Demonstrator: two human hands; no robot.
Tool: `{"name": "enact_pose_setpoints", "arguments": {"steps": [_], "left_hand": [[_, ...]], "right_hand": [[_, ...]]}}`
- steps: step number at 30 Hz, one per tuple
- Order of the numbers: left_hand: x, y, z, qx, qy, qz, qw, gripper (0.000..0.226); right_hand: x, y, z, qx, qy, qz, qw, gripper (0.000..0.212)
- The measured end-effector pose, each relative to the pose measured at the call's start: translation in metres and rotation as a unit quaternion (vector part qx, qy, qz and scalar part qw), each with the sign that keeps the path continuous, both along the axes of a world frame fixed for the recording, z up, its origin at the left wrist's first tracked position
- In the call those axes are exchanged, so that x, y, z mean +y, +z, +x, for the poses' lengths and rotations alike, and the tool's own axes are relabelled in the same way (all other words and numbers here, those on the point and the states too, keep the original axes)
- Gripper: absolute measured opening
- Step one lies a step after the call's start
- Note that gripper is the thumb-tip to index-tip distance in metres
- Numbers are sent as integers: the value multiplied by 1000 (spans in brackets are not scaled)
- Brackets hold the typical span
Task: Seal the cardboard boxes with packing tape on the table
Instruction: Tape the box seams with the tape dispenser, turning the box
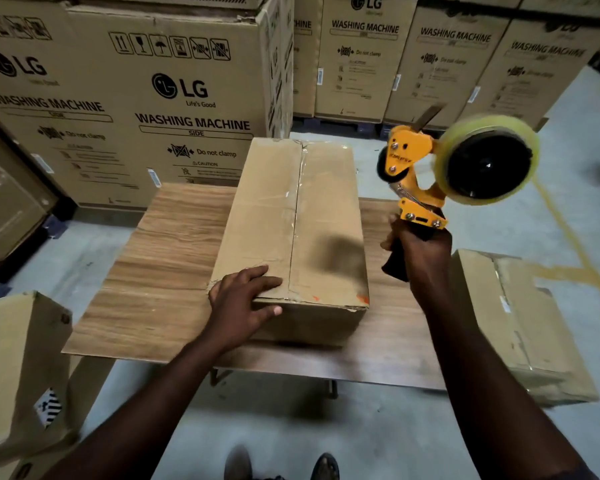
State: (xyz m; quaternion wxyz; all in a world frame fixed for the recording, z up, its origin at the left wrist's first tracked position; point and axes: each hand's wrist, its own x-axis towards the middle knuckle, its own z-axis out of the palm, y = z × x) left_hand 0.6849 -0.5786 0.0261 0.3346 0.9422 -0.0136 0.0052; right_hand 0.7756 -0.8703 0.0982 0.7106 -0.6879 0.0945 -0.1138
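Shoes (pixel 238 462) first, two toes poking in at the bottom of my feed on the grey floor (pixel 291 427). Moving up, I've got both arms reaching out over the near edge of the bench (pixel 160 271), a wood-grain top.

Left hand (pixel 243 299) lies flat and spread on the near left corner of the cardboard box (pixel 264 209): fingers straight across the top flap, thumb down against the near face. The box lies lengthwise on the bench, near to far, a bit right of centre, flaps closed. I can make out a glossy strip of clear tape along the centre seam toward its far end.

Right hand (pixel 420 251) is wrapped tight round the dark handle of an orange tape dispenser (pixel 411 157), held up in the air over the right edge of the bench, clear of the box. The tape roll (pixel 487 161), clear-yellowish on a black hub, sits on the dispenser's right side, blurred.

Off the bench, a second box (pixel 520 323) rests on the floor to the right, and a third box (pixel 18 368) stands at the near left. A yellow line (pixel 568 237) runs across the floor on the right. Behind everything, washing machine cartons (pixel 136 98) are stacked in a wall.
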Motion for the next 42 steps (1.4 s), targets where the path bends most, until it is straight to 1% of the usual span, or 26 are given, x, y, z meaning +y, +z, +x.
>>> {"name": "enact_pose_setpoints", "arguments": {"steps": [1, 2, 4, 5, 7, 8, 9, 10, 11, 12, 14, 16, 19, 21, 22, 23, 25, 28, 29, 32, 35, 37, 39, 40, 41, 42], "left_hand": [[1, 12, 0, 27, -5, -69, 997, 46], [2, 25, -2, 57, 3, -167, 984, 38], [-4, 53, -6, 102, 57, -364, 924, 23], [-8, 64, -8, 131, 86, -454, 877, 20], [-14, 81, -12, 202, 133, -618, 748, 31], [-14, 85, -14, 232, 152, -672, 686, 41], [-13, 86, -18, 244, 171, -708, 640, 47], [-12, 85, -22, 244, 186, -732, 608, 45], [-10, 82, -26, 238, 198, -747, 588, 36], [-7, 78, -32, 232, 207, -755, 577, 25], [0, 68, -43, 235, 234, -751, 572, 9], [6, 59, -53, 239, 248, -754, 559, 5], [24, 53, -65, 238, 243, -774, 534, 20], [34, 55, -68, 233, 238, -779, 531, 41], [38, 57, -69, 229, 242, -779, 532, 45], [39, 59, -68, 222, 258, -772, 537, 40], [42, 61, -65, 213, 297, -741, 563, 28], [53, 59, -59, 228, 295, -705, 604, 24], [58, 58, -57, 235, 291, -700, 609, 24], [65, 53, -55, 243, 282, -702, 607, 26], [60, 50, -57, 263, 258, -721, 587, 30], [54, 47, -59, 268, 266, -714, 589, 27], [49, 44, -58, 266, 273, -694, 611, 24], [48, 42, -57, 259, 269, -680, 630, 25], [48, 42, -57, 250, 258, -661, 658, 26], [49, 40, -56, 239, 242, -628, 699, 27]], "right_hand": [[2, 8, -3, -6, 62, 17, 998, 12], [7, 14, -7, -1, 122, 22, 992, 14], [23, 12, -17, 15, 181, -14, 983, 14], [33, 8, -24, 26, 187, -38, 981, 15], [53, -1, -37, 38, 200, -82, 976, 30], [62, -3, -45, 30, 221, -104, 969, 36], [70, -5, -52, 10, 251, -129, 959, 35], [76, -7, -58, -18, 276, -154, 949, 27], [80, -10, -62, -46, 290, -174, 940, 24], [82, -13, -65, -61, 295, -188, 935, 27], [85, -18, -66, -69, 296, -203, 931, 26], [87, -22, -68, -66, 301, -225, 925, 23], [92, -26, -69, -66, 308, -247, 916, 23], [97, -28, -68, -57, 302, -258, 916, 22], [102, -28, -68, -59, 304, -268, 912, 23], [107, -27, -69, -62, 309, -278, 907, 26], [118, -24, -70, -59, 318, -288, 902, 28], [124, -23, -68, -55, 315, -301, 899, 29], [124, -23, -69, -53, 313, -307, 897, 29], [120, -24, -72, -28, 306, -312, 899, 22], [118, -27, -77, -2, 314, -296, 902, 17], [116, -28, -78, 7, 322, -287, 902, 17], [114, -29, -80, 7, 322, -292, 901, 19], [113, -29, -81, 5, 320, -297, 900, 22], [112, -29, -82, 4, 317, -304, 898, 24], [110, -28, -83, 4, 314, -315, 896, 25]]}}
